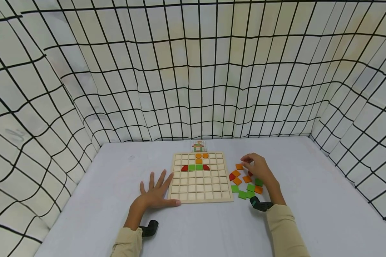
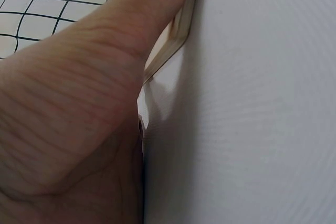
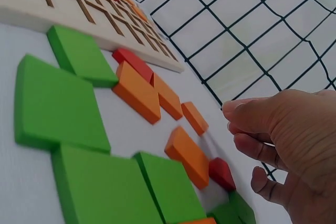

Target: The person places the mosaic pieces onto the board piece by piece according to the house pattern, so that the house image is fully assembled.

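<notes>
Several orange tiles crowd the table right of the wooden board; the curled right hand hovers there, whether pinching one I can't tell. Packed so close, neighbours could get nudged astray. The left hand lies spread against the board.

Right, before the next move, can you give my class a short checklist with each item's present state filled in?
1. Board steadied: ok; the left hand rests at its near left corner.
2. Pattern card laid out: ok; it lies at the board's far edge.
3. Loose pieces near the right hand: ok; they lie on the table, right of the board.
4. Loose pieces sorted by colour: not ok; an orange piece lies among green ones.
5. Right hand free: cannot tell; no piece shows in it, but its far side is hidden.
6. Placed pieces match the card: cannot tell; its print is too small.
</notes>
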Demonstrator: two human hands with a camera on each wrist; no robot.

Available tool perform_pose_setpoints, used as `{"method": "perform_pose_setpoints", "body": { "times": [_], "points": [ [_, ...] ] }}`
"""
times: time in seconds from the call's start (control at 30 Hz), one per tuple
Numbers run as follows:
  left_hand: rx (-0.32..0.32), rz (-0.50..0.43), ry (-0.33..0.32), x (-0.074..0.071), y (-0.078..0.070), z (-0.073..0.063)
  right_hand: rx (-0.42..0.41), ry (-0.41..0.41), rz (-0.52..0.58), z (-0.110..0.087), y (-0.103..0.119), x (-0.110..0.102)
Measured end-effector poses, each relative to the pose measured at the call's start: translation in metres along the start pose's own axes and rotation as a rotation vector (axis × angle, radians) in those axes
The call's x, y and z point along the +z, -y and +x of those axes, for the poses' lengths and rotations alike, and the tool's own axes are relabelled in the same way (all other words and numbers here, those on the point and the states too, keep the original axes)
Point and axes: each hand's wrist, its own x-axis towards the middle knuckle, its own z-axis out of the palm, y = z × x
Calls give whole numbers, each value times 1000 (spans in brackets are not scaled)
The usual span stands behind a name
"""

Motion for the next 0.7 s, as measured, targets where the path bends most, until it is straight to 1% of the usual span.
{"method": "perform_pose_setpoints", "body": {
  "times": [0.13, 0.3, 0.4, 0.57, 0.7],
  "points": [
    [1, 0, 0, -1, -1, -1, 31, 8, -8, -4, -7, -3],
    [6, -8, -1, -1, -2, -1, 9, 10, -24, -11, -17, -10],
    [9, -6, 1, 0, -1, 0, 16, 21, -27, -15, -20, -15],
    [2, 8, 2, 1, 1, 2, 13, 87, -29, -17, -27, -21],
    [-1, 6, 2, 1, 1, 2, -18, 152, -12, -17, -30, -23]
  ]
}}
